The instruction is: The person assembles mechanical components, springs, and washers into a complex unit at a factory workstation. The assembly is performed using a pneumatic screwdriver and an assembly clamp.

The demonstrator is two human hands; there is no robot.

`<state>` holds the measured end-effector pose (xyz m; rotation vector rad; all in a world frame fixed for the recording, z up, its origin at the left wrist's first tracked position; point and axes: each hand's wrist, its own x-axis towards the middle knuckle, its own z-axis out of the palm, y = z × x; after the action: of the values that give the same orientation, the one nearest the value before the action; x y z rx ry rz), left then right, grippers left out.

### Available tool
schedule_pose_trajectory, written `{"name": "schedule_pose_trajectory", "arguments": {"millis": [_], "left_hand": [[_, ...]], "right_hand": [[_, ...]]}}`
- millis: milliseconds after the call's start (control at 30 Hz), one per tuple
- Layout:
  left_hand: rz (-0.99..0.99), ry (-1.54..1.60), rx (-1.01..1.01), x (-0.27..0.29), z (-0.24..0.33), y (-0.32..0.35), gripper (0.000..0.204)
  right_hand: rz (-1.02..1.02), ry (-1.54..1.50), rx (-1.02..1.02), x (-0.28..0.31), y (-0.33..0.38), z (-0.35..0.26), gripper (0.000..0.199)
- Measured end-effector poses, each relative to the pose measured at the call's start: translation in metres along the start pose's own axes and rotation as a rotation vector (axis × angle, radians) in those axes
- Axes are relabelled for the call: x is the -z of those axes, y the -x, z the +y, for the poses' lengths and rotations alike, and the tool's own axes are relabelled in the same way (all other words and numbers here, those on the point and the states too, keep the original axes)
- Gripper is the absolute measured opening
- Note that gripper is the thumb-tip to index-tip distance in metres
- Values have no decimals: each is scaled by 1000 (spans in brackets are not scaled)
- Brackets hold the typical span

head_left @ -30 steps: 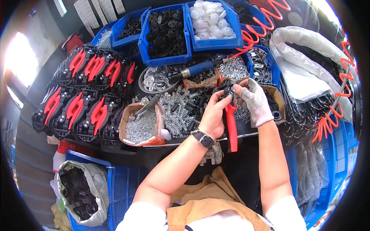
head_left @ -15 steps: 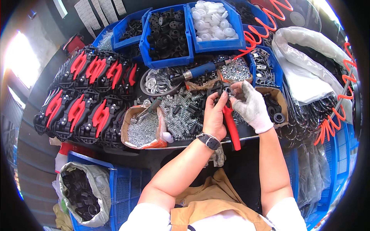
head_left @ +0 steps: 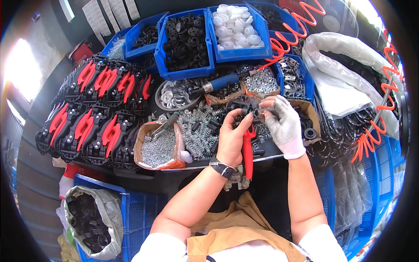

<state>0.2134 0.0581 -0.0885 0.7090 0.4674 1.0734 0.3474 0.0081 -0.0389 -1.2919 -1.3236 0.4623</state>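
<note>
My bare left hand [head_left: 233, 136], with a watch on the wrist, grips a black clamp part with a red handle [head_left: 248, 150] that hangs down toward me. My right hand [head_left: 283, 124], in a white glove, pinches a small washer-like piece [head_left: 260, 111] against the black top of that part [head_left: 242, 105]. Both hands meet above a heap of metal springs [head_left: 201, 126] on the bench. What lies under the palms is hidden.
Rows of finished black-and-red clamps [head_left: 94, 118] fill the left. Blue bins hold black parts [head_left: 187, 41] and white caps [head_left: 235, 28]. A bowl of washers [head_left: 174, 94], a blue-handled driver [head_left: 218, 84], a box of screws [head_left: 158, 148], coiled orange hose [head_left: 371, 131].
The red handle hangs straighter and lower than before. My gloved right hand has shifted slightly and now pinches a small piece at the part's top.
</note>
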Motion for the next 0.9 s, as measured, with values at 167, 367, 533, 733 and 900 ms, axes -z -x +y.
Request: {"name": "schedule_pose_trajectory", "arguments": {"millis": [167,367,533,733,900], "left_hand": [[27,50,34,-2,2,1,25],[-6,-114,-49,3,10,3,25],[2,-298,-213,4,8,-3,25],[10,6,121,6,26,-3,19],[31,-26,69,-3,19,-15,27]], "right_hand": [[36,216,244,0,3,-10,12],[23,440,490,-1,5,-16,22],[74,966,1023,-9,16,-22,27],[93,860,808,-11,22,9,26],[119,-198,-183,-17,9,20,32]]}}
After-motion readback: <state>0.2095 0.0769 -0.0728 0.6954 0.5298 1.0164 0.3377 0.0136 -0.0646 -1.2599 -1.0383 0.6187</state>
